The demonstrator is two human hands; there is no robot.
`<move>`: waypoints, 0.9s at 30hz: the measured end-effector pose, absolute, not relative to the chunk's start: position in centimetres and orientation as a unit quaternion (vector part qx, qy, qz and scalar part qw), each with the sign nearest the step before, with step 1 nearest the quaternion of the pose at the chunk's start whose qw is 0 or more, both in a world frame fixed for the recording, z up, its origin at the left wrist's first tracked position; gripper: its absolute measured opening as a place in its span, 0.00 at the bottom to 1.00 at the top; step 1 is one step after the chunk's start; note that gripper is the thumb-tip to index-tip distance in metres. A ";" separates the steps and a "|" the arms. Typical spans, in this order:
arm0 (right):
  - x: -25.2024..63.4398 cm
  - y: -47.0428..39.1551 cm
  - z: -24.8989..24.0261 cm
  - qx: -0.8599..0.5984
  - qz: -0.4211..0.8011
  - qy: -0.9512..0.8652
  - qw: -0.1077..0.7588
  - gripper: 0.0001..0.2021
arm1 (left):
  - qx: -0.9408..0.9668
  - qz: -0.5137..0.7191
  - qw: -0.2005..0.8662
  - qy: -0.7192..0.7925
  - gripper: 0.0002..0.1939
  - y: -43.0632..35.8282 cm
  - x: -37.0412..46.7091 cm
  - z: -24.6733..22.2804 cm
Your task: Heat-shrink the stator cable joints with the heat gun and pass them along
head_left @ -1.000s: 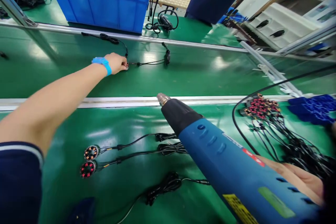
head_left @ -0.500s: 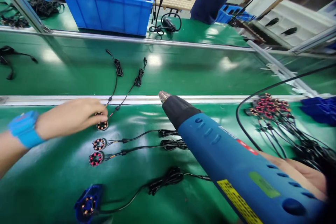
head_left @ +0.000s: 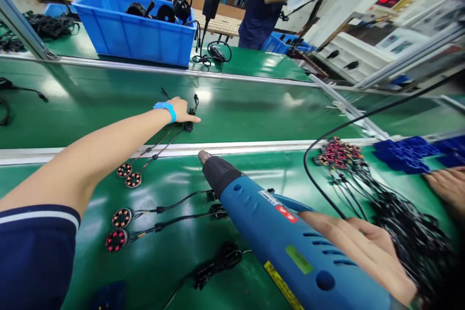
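My left hand (head_left: 180,110) is stretched out over the far green surface, at the bundled black cable (head_left: 188,126) of a stator. Its thumb sticks out to the right across that cable; the other fingers are partly hidden, and no firm grip shows. The wires lead back to two copper-wound stators, a left one (head_left: 124,170) and a right one (head_left: 133,180). My right hand (head_left: 363,247) is wrapped around a blue heat gun (head_left: 269,223), its metal nozzle pointing up and left. Nearer me lie a copper stator (head_left: 121,218) and a red-wound stator (head_left: 116,240), with cables running right.
A heap of stators (head_left: 341,152) with black cables lies at right, beside blue plastic pieces (head_left: 399,155) and another person's hand (head_left: 448,186). The gun's cord (head_left: 308,164) arcs upward. A blue bin (head_left: 138,34) stands behind the rail (head_left: 236,147). A co-worker (head_left: 261,5) stands beyond.
My left hand has left the far stators and reached forward and right to their cables. The view has tilted up and shifted right; the heat gun stays in my right hand.
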State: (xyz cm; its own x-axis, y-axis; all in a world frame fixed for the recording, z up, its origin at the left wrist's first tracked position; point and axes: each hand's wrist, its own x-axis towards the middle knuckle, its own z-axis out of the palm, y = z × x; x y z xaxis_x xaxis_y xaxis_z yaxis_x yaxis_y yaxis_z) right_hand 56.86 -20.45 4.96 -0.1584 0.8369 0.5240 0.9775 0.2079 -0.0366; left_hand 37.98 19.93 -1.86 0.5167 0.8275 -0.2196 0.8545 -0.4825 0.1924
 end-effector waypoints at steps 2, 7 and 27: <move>55.6 -20.1 4.9 -0.637 -0.147 -0.716 0.245 0.14 | 0.866 -0.039 0.145 0.477 0.33 19.5 38.9 -2.0; 53.7 -19.9 5.2 -0.647 -0.136 -0.697 0.278 0.11 | 0.853 -0.016 0.173 0.493 0.30 19.5 39.6 -1.3; 53.4 -20.3 5.9 -0.582 -0.121 -0.759 0.266 0.09 | 0.879 -0.038 0.167 0.445 0.46 17.7 42.6 -0.8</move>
